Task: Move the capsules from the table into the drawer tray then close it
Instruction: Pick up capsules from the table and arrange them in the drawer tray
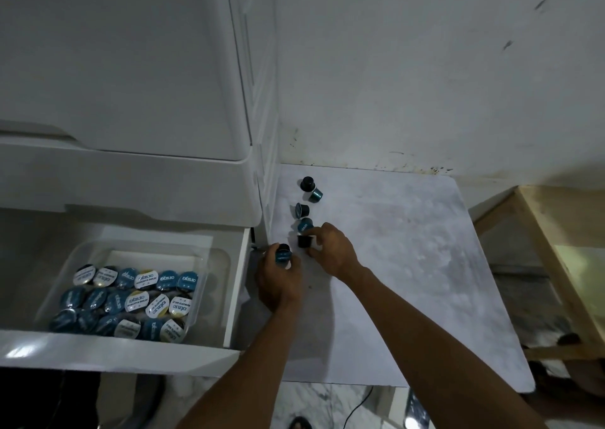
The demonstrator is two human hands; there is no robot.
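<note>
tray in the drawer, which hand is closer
Left. The left hand, holding a teal capsule, is just right of the tray; the right hand is farther right, pinching a black capsule.

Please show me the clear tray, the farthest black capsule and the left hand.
clear tray (220, 255): head view, far right rim.
farthest black capsule (307, 183): head view, its top.
left hand (278, 284): head view, its back.

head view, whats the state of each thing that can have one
drawer, pulled open
tray, in the drawer, partly filled, far end bare
left grip, holds a teal capsule
right grip, pinches a black capsule
loose capsules, four, untouched on the table
</note>
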